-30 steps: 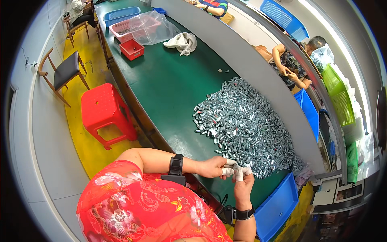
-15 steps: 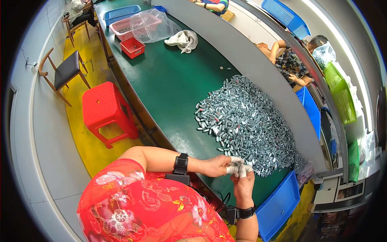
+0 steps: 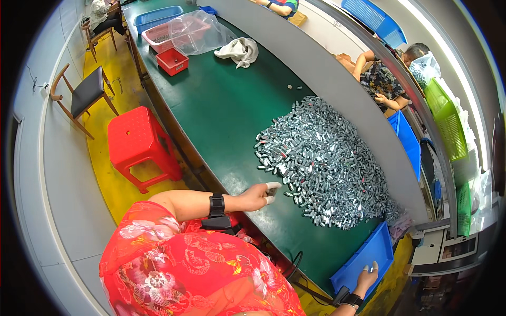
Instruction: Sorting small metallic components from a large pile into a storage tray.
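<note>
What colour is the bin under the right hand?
Blue; the bin sits at the table's end under the right hand, clearest in the head view.

A large heap of small silver metal cylinders (image 3: 324, 160) spreads across the green table (image 3: 221, 113), widest toward its far grey wall and thinning to loose single pieces at the near edge of the heap. Some pieces show reddish ends. They lie flat, pointing every way. A blue plastic bin (image 3: 363, 260) sits just past the table's right end, tilted, its inside bare.
</note>
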`<state>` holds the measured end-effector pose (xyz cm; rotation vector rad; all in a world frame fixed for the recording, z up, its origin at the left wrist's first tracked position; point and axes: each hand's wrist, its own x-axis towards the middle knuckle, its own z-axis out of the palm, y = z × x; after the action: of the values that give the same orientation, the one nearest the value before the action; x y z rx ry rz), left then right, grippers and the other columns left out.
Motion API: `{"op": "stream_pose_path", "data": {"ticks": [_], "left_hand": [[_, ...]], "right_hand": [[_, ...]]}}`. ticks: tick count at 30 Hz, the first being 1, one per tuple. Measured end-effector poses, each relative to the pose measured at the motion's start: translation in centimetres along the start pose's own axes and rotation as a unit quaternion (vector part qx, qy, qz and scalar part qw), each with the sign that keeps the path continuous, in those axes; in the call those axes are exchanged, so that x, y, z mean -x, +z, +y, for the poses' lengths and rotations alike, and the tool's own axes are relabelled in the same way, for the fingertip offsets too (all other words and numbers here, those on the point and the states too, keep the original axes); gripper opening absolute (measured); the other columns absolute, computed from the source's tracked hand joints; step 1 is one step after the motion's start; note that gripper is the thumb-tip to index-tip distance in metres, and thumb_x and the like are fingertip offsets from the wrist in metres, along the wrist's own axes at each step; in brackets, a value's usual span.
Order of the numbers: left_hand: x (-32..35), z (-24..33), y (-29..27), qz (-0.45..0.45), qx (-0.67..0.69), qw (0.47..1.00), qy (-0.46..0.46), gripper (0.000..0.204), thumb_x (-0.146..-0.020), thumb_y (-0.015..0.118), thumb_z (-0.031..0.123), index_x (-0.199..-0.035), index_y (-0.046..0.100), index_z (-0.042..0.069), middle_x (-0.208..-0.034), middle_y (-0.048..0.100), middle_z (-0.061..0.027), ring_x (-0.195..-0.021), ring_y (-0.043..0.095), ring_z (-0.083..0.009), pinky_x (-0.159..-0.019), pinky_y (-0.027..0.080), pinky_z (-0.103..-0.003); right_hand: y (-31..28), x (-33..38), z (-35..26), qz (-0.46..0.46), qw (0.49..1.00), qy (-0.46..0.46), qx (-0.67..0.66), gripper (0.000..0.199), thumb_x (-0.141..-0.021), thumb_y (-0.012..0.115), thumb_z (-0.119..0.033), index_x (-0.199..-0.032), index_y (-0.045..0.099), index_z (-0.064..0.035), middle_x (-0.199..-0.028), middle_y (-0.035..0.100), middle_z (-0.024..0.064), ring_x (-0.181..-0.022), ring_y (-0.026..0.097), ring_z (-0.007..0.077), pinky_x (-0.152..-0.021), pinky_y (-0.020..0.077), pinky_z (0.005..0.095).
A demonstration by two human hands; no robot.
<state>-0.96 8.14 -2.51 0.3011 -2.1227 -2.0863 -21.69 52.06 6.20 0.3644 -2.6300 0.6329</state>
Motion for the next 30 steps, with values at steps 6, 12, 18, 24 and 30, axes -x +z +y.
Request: {"op": "stream_pose_path", "data": {"ticks": [6, 12, 18, 24, 30], "left_hand": [[-0.8, -2.2, 0.8, 0.049, 0.022, 0.998, 0.014, 0.048, -0.087, 0.05, 0.007, -0.132, 0.035, 0.005, -0.086, 0.052, -0.0036, -0.059, 0.047, -0.0071, -0.053, 0.042, -0.021], [-0.8, -1.5, -0.2, 0.041, 0.115, 0.991, -0.061, 0.045, -0.088, 0.051, 0.012, -0.13, 0.037, 0.006, -0.079, 0.055, -0.0047, -0.059, 0.054, -0.0099, -0.052, 0.046, -0.024], [-1.1, -1.5, -0.6, 0.036, 0.124, 0.99, -0.059, 0.045, -0.088, 0.05, 0.01, -0.131, 0.035, 0.004, -0.084, 0.053, -0.0042, -0.063, 0.058, -0.0112, -0.053, 0.05, -0.024], [-0.8, -1.4, -0.5, 0.051, 0.118, 0.991, -0.047, 0.045, -0.089, 0.052, 0.015, -0.13, 0.037, 0.005, -0.072, 0.056, -0.0055, -0.057, 0.057, -0.0109, -0.052, 0.047, -0.025], [-0.8, -0.1, -0.8, 0.04, 0.113, 0.99, -0.077, 0.046, -0.089, 0.051, 0.019, -0.13, 0.036, 0.003, -0.075, 0.058, -0.0064, -0.056, 0.057, -0.0118, -0.051, 0.047, -0.025]], "right_hand": [[4.3, 0.2, -7.3, -0.312, 0.93, 0.085, -0.176, 0.035, -0.079, 0.061, -0.01, -0.11, 0.054, 0.0054, -0.085, 0.064, 0.0119, -0.076, 0.061, 0.0195, -0.071, 0.0486, 0.0285], [12.3, 1.4, -10.6, -0.273, 0.951, -0.143, -0.02, 0.04, -0.071, 0.073, -0.018, -0.103, 0.059, 0.0005, -0.08, 0.062, 0.0134, -0.071, 0.059, 0.0248, -0.066, 0.0475, 0.0331], [15.1, 1.0, -9.9, -0.214, 0.97, -0.104, -0.052, 0.032, -0.069, 0.074, -0.017, -0.092, 0.06, 0.0, -0.075, 0.063, 0.0134, -0.066, 0.06, 0.0214, -0.061, 0.047, 0.0321], [14.4, 1.5, -11.0, -0.249, 0.963, -0.041, -0.093, 0.023, -0.069, 0.073, -0.014, -0.084, 0.062, -0.0002, -0.068, 0.063, 0.0108, -0.061, 0.059, 0.0177, -0.059, 0.0464, 0.0297], [14.0, 1.8, -10.7, -0.248, 0.959, -0.076, -0.11, 0.016, -0.07, 0.07, -0.011, -0.077, 0.062, 0.0006, -0.064, 0.062, 0.0089, -0.059, 0.059, 0.0155, -0.057, 0.0458, 0.0279]]}}
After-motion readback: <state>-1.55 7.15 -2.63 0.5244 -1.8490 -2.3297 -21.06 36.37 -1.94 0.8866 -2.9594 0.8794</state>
